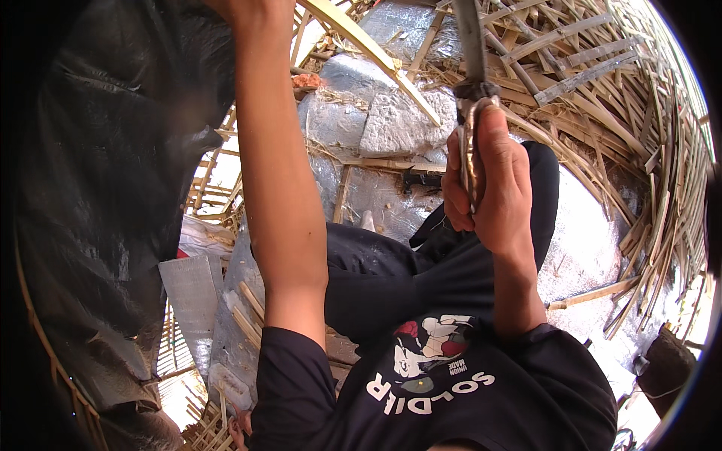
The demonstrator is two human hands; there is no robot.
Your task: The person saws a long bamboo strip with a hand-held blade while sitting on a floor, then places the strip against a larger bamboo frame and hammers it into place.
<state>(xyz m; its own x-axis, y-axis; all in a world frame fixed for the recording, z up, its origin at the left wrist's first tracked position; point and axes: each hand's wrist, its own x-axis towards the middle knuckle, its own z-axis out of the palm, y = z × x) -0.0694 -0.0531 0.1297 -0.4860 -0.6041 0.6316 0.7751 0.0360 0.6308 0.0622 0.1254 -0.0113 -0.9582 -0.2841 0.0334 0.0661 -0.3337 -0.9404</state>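
"What's in your right hand (498, 174)?"
"A knife (474, 90). My fingers are clenched around its handle, right of upper centre, with the blade running up past the top edge."
"And your left hand (254, 9)?"
"Mostly cut off at the upper left, so I can't tell whether it grips anything. A pale strip (368, 46) slants beside it, its lower end over a grey block (406, 128)."
"Upper right?"
"Heaped slats (602, 98)."

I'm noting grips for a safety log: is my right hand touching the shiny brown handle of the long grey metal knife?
Touching. The head view shows the bare right hand wrapped around the handle, thumb lying along it near the blade.
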